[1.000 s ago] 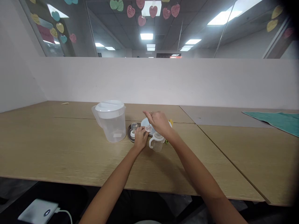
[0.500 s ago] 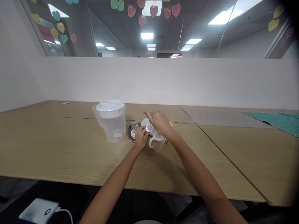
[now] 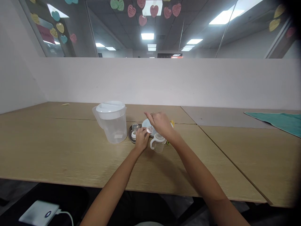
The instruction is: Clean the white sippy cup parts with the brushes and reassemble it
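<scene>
My left hand is closed on a small bottle nipple, clear with a pale rim, held above the table. Just over it, my right hand is curled with its thumb stretched out. A thin stick-like tool seems to run from its fingers to the nipple; most of it is hidden. A clear baby bottle with white handles stands below my right wrist. Beside my left hand, a round metal tray bears a clear cap and a white ring. A pale blue plate lies behind both hands.
A lidded clear pitcher stands left of the tray. Something yellow shows partly behind my right hand. A green cloth lies far right on the table. A white device with a cable sits below the front edge.
Both hands keep nearly the same place and grip. The view has shifted very slightly; the objects on the table have not visibly moved.
</scene>
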### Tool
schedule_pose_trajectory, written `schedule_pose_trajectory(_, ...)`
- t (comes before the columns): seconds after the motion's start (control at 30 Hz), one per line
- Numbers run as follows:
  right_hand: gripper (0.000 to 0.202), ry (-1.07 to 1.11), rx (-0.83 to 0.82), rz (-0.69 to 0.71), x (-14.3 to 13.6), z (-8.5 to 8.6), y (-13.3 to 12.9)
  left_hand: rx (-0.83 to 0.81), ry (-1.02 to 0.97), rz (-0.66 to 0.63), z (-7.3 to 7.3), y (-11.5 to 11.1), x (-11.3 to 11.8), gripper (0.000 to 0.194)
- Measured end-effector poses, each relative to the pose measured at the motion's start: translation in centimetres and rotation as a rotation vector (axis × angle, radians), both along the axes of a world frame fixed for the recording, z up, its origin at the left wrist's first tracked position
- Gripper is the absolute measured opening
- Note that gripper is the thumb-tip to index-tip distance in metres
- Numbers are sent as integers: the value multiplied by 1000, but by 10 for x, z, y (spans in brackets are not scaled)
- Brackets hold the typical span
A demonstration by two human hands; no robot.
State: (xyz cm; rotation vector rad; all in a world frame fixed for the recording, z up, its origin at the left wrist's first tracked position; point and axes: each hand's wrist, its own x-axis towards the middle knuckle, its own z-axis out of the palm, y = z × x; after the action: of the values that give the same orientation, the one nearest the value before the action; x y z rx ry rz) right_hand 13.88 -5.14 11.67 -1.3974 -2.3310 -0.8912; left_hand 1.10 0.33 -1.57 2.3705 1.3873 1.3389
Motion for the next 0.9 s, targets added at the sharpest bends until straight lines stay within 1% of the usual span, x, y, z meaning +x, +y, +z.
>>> schedule_pose_trajectory(0.13, 56, 8, 4, -23, -1, 1, -1, 4, -1, 0, 1, -1, 0, 26)
schedule_pose_trajectory(0.23, 49, 63, 7, -58, -1, 1, 0, 8, 3, 2, 1, -1, 0, 26)
schedule_pose_trajectory(0.33, 46, 85, -3, -57, -1, 1, 1, 12, 5, 2, 0, 0, 0, 26)
schedule_pose_trajectory(0.6, 58, -82, -16, -32, -1, 2, -4, 17, 5, -3, 0, 1, 0, 26)
schedule_pose_trajectory(0.9, 55, -92, -82, 35, -1, 3, -5, 21, -21, -16, -2, 1, 0, 24)
